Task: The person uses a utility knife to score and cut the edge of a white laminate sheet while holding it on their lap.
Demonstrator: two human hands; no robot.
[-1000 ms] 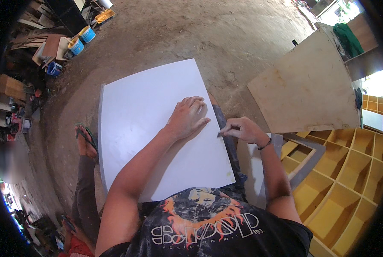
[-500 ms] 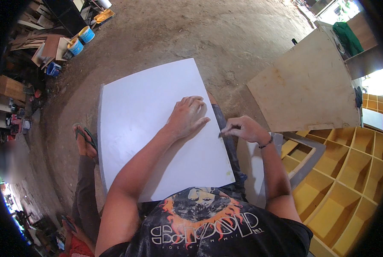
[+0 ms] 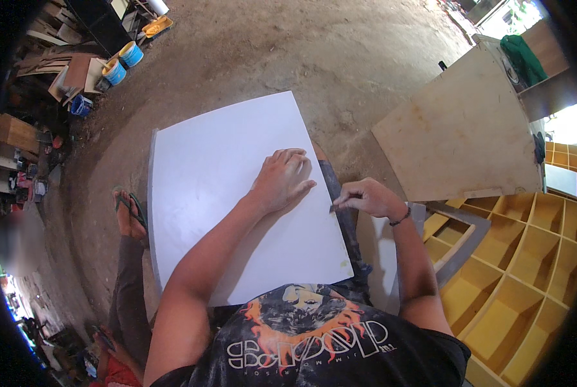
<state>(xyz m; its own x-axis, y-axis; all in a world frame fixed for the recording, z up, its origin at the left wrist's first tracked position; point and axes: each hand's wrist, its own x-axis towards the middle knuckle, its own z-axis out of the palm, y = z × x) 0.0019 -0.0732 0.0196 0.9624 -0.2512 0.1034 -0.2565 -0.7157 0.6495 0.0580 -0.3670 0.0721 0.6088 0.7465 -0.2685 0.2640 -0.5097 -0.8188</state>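
A large white panel (image 3: pixel 204 168) with a grey left edge lies across my lap, over dark jeans. On its right half rests my left hand (image 3: pixel 282 177), open, with slightly bent fingers and palm down near the edge. Just outside that edge, my right hand (image 3: pixel 366 200) is closed in a pinch on a small dark flat piece (image 3: pixel 333 208), held against the panel's edge.
A light plywood box (image 3: pixel 456 135) stands at right, above a yellow compartmented wooden frame (image 3: pixel 527 258). Another person's sandalled foot (image 3: pixel 130 213) and leg (image 3: pixel 127 271) are at left. Paint buckets (image 3: pixel 130 55), wood scraps (image 3: pixel 75 71) and clutter line the left. A dirt floor (image 3: pixel 301 45) surrounds me.
Compared with half a second ago, both my hands and the panel appear a few pixels lower in the picture. My grip on the small piece looks the same.
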